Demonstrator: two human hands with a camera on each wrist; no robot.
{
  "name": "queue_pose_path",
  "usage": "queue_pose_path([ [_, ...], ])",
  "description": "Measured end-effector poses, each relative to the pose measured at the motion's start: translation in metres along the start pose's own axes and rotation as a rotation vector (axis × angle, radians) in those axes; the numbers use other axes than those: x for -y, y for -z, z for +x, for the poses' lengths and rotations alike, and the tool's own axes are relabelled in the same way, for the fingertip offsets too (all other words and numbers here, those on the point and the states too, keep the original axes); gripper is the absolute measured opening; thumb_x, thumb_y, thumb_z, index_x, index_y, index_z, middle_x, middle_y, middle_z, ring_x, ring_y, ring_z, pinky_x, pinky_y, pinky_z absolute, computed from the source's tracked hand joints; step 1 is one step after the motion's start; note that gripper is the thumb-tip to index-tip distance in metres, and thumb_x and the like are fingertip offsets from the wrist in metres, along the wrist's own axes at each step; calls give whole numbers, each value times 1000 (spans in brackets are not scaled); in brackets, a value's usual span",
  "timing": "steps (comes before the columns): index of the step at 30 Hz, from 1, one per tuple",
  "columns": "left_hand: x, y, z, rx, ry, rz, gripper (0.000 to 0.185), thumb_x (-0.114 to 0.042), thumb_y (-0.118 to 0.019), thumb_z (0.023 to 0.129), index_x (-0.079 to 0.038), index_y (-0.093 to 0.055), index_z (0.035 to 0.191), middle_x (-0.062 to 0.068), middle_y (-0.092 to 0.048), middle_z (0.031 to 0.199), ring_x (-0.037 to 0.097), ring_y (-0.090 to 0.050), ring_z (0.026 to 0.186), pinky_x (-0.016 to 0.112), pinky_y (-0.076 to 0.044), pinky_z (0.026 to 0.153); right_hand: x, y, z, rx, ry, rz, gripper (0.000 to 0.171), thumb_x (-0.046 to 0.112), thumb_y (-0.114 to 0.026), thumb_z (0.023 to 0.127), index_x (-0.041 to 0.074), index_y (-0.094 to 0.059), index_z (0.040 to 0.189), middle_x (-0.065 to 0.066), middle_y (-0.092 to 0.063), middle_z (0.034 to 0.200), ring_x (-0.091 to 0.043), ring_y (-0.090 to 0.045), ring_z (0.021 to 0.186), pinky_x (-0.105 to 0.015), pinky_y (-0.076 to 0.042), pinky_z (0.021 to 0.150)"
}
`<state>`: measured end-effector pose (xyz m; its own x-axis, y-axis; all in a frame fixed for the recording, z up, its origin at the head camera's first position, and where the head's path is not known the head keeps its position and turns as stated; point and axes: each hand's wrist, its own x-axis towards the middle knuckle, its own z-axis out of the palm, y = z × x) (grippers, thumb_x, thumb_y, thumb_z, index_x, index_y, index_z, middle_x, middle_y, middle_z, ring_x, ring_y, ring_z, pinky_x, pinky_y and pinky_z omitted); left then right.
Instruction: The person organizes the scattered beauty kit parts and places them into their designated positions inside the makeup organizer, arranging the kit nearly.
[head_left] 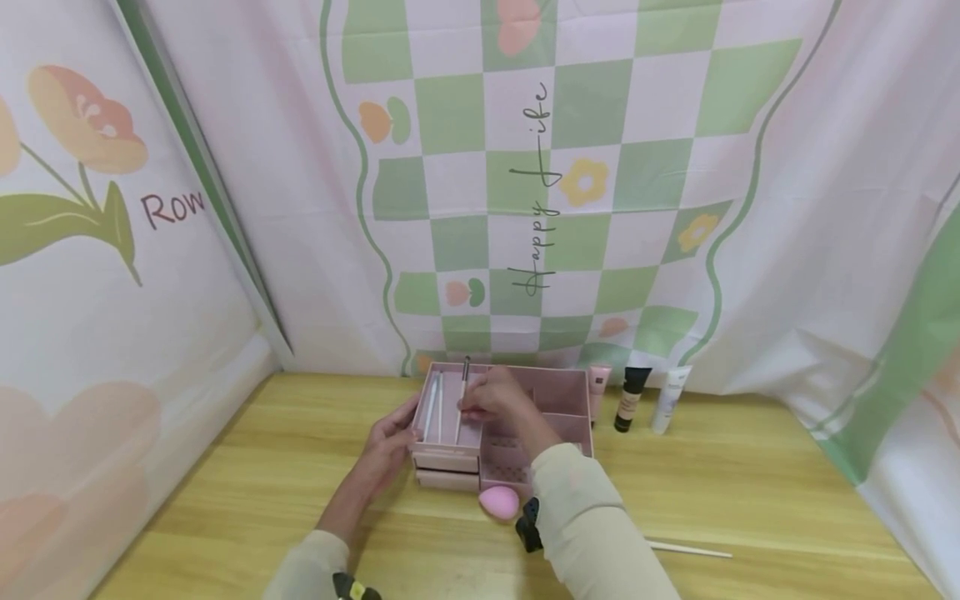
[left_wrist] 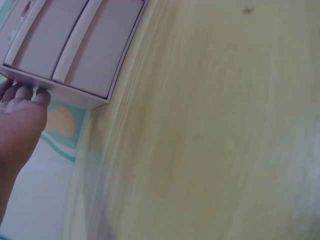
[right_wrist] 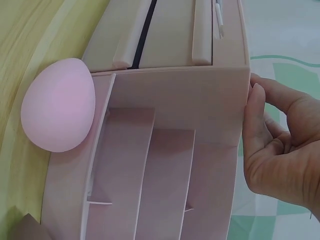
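A pink organizer [head_left: 534, 371] with two front drawers [left_wrist: 97, 47] stands on the table. My left hand [head_left: 386, 450] rests against its left side, fingertips on the side wall in the left wrist view. Over the top left tray, my right hand [head_left: 501, 398] pinches a makeup brush [head_left: 464, 379] with a dark upper end. Two slim white-handled brushes [head_left: 433, 408] lie in the same tray, left of it. The right wrist view shows the thumb and forefinger together at the compartment wall [right_wrist: 200, 95], which hides what they pinch. Close to the organizer's front sits a pink egg-shaped makeup sponge [right_wrist: 59, 105].
A pink tube [head_left: 597, 387], a black-and-beige tube [head_left: 631, 400] and a white tube [head_left: 671, 402] stand to the organizer's right. A thin white stick [head_left: 690, 549] lies on the wooden table [head_left: 750, 483] at the front right. A patterned curtain [head_left: 517, 183] hangs behind.
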<state>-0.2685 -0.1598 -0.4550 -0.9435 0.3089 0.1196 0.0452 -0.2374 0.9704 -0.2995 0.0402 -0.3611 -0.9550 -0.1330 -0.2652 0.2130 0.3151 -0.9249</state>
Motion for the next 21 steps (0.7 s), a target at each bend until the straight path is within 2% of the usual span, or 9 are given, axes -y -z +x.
queue_pose_path([
  [8, 1, 1, 1, 18, -25, -13, 69, 3, -47, 89, 1, -20, 153, 18, -14, 164, 35, -14, 152, 26, -30, 118, 0, -2, 0, -19, 6, -42, 15, -8, -67, 78, -11, -68, 92, 0, -59, 54, -5, -54, 45, -12, -51, 45],
  [16, 1, 2, 0, 24, -23, -14, 70, 2, -47, 89, 1, -18, 153, 19, -13, 164, 35, -16, 151, 21, -36, 115, 2, -4, -3, -30, 36, -70, 15, -8, -69, 76, -11, -69, 91, -1, -63, 55, -5, -55, 45, -13, -51, 44],
  [21, 1, 2, 1, 35, -22, -10, 70, 1, -47, 90, 0, -18, 153, 18, -12, 165, 34, -14, 152, 22, -33, 117, 1, -4, -3, -48, 39, -84, 15, -7, -70, 76, -11, -69, 90, -1, -63, 55, -5, -54, 45, -12, -50, 44],
])
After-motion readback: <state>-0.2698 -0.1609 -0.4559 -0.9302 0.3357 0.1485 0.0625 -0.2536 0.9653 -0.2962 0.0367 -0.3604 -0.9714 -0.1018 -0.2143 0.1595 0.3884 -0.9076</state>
